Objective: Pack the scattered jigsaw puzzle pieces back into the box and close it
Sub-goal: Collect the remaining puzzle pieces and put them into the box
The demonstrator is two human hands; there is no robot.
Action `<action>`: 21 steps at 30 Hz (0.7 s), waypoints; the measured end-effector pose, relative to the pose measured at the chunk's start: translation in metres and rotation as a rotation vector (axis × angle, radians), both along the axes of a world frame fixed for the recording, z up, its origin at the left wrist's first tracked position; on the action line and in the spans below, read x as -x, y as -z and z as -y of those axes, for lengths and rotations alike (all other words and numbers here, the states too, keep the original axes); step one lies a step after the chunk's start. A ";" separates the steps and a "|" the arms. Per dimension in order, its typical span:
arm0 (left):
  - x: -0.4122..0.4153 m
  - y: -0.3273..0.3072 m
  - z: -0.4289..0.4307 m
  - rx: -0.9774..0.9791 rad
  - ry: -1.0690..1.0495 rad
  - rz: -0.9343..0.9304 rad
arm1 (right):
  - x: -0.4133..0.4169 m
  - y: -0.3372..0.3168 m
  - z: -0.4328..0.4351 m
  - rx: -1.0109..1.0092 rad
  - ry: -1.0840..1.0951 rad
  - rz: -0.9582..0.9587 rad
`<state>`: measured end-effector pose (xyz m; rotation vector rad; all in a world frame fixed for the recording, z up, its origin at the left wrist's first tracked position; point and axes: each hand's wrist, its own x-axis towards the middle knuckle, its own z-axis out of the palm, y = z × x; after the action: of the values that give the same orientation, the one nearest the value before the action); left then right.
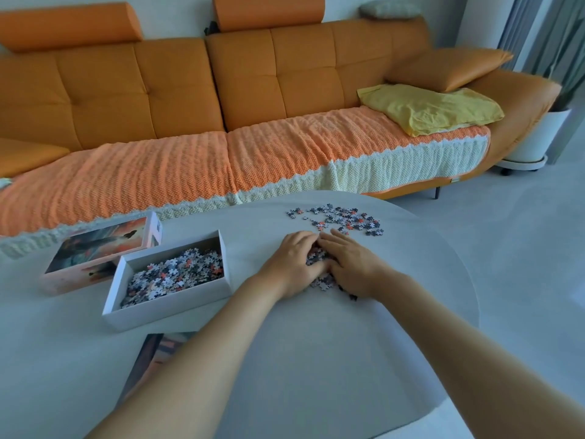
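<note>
One sofa (221, 90) runs along the 12 o'clock side, clear of the work. One round table (316, 343) carries everything in the task.

One lid (95, 248), picture side up, lies at 10 o'clock of the hands. It touches the box's far corner, probably parked there so the box stays free for filling. One box (171, 308) sits open at 9 o'clock of the hands, near enough for a short carry. It is partly filled with pieces (177, 270).

Two hands are at the table's middle, fingertips meeting. The left hand (294, 264) has its fingers curled round a heap of pieces (316, 258). The right hand (351, 264) presses nearly straight fingers against the heap's other side. Judged purpose: to gather the heap into one load for the box.

Pieces stand in three groups: in the box, between the hands, and a loose scatter (345, 218) at 1 o'clock of the hands. Single pieces are too many and too small to count. The box is not yet shut.
</note>
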<state>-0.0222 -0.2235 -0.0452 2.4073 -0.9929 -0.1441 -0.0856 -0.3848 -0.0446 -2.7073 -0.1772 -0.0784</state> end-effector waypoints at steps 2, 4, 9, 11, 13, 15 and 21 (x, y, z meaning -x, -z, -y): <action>0.012 0.001 -0.010 0.032 -0.002 0.008 | 0.012 -0.005 -0.012 -0.080 0.014 0.041; 0.026 0.003 -0.022 0.051 0.005 0.041 | 0.025 -0.007 -0.021 -0.120 0.040 0.073; 0.060 0.006 -0.049 0.083 0.003 0.071 | 0.052 -0.012 -0.047 -0.236 0.071 0.064; 0.071 0.006 -0.063 0.098 -0.025 0.091 | 0.061 -0.013 -0.064 -0.250 0.048 0.064; 0.082 0.006 -0.080 0.096 -0.047 0.095 | 0.070 -0.013 -0.081 -0.258 0.024 0.066; 0.093 0.005 -0.098 0.089 -0.059 0.102 | 0.077 -0.010 -0.097 -0.263 0.013 0.072; 0.116 0.002 -0.157 0.063 -0.104 0.116 | 0.090 -0.010 -0.149 -0.233 -0.066 0.085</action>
<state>-0.1378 -0.0663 -0.0472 2.4254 -0.9063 0.0634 -0.1758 -0.2354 -0.0345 -2.4652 -0.2654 -0.1833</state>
